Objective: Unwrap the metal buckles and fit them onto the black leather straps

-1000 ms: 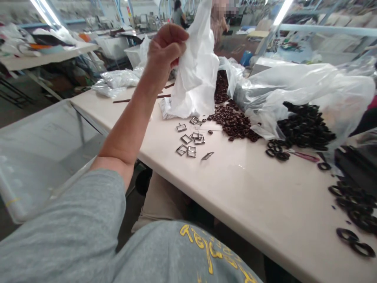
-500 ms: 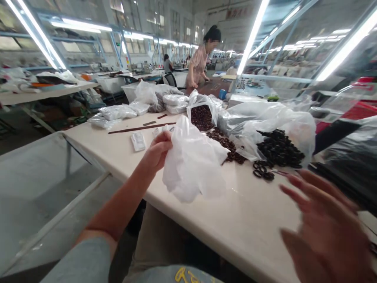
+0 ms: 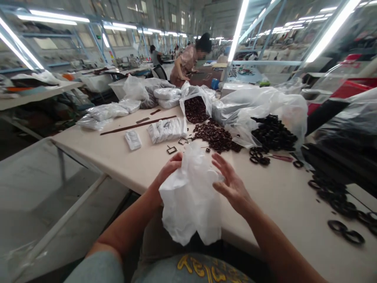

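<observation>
A crumpled, translucent white plastic bag hangs in front of me over the table's near edge. My left hand pinches its upper left side. At the bag's right side is my right hand, fingers and thumb apart; whether it touches the plastic I cannot tell. Just beyond the bag lie metal buckles and a heap of small dark brown pieces. A bundle of white packets rests behind the buckles, with a smaller white packet to its left.
An open bag of brown pieces stands at the back. Right of it, a large clear bag spills black pieces. Black rings lie along the right. A long brown strip crosses the table. A co-worker leans over another table.
My right hand has come in from the far right to the bag's side. My left hand has lowered the bag towards me. The view has shifted, uncovering the buckles and white packets.
</observation>
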Available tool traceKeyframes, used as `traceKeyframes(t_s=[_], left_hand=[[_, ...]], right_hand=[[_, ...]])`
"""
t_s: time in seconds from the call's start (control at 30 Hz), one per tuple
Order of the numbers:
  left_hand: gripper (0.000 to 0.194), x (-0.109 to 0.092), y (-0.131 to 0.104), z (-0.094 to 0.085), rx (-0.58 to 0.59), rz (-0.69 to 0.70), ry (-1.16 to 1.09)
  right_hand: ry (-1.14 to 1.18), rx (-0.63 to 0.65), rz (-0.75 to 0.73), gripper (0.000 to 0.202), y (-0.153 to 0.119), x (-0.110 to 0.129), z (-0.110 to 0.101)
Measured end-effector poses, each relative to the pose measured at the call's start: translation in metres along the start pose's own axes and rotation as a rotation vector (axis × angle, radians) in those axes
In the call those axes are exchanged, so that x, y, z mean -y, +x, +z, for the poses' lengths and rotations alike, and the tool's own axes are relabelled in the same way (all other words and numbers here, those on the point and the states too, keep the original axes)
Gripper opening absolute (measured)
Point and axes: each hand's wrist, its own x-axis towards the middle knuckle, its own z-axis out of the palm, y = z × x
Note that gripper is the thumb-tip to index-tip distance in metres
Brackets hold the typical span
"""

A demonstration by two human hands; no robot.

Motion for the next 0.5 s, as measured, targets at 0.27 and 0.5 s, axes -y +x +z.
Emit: traceKeyframes(t_s=[0.27,0.5], left_hand=[[0.025,0.011,-0.013,0.004,-0.085,0.088,0.057],[0.021,0.008,-0.036,0.005,-0.169,0.034,0.044]], right_hand=[[-0.639,-0.216,-0.473,0.054,-0.009,0.008,0.034],[-0.702,-0.142,-0.392,0.013,-0.01,-0.007,0.054]])
